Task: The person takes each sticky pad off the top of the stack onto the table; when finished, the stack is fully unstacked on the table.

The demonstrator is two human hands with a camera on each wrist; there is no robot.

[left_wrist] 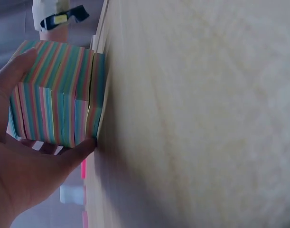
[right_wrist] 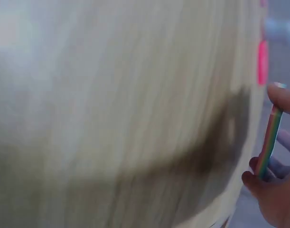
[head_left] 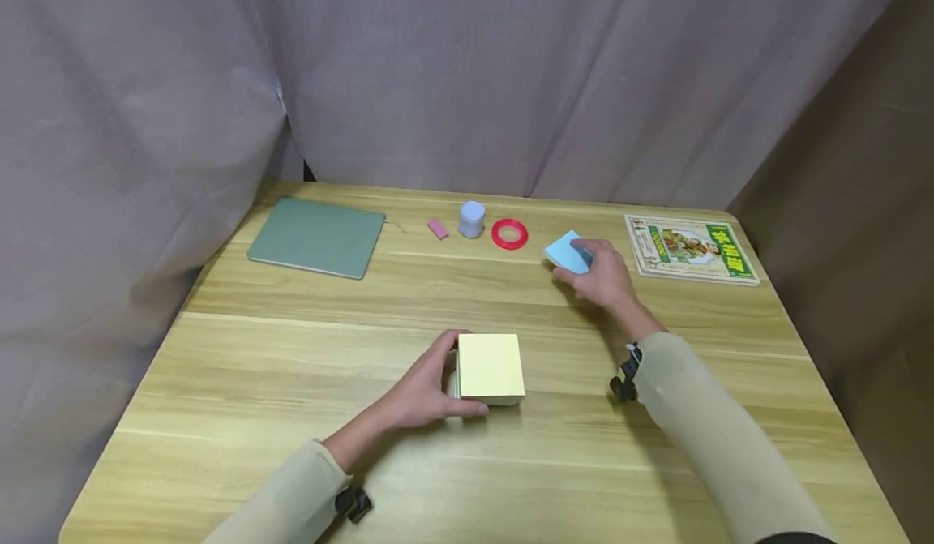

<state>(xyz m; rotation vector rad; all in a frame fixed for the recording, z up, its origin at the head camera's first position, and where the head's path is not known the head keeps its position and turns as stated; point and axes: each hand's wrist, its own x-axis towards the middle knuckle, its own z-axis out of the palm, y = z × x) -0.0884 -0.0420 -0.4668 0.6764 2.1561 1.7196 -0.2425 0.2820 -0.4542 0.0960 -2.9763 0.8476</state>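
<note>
Near the front middle of the table my left hand [head_left: 419, 390] grips a tall stack of sticky notes [head_left: 491, 366] from its left side. Its top sheet is pale yellow. In the left wrist view the sides of the stack [left_wrist: 59, 95] show pink, green, blue and yellow stripes, and its bottom is at the tabletop. Farther back on the right, my right hand [head_left: 607, 280] pinches a thin sticky note pad [head_left: 567, 253] with a light blue top. The right wrist view shows that pad's striped edge [right_wrist: 272, 137] between thumb and fingers, tilted above the table.
Along the back of the wooden table [head_left: 292, 349] lie a green notebook [head_left: 317, 236], a pink eraser [head_left: 438, 229], a small whitish jar [head_left: 472, 220] and a red tape roll [head_left: 509, 234]. Picture books [head_left: 693, 250] lie at the back right. Grey curtains [head_left: 452, 74] hang behind.
</note>
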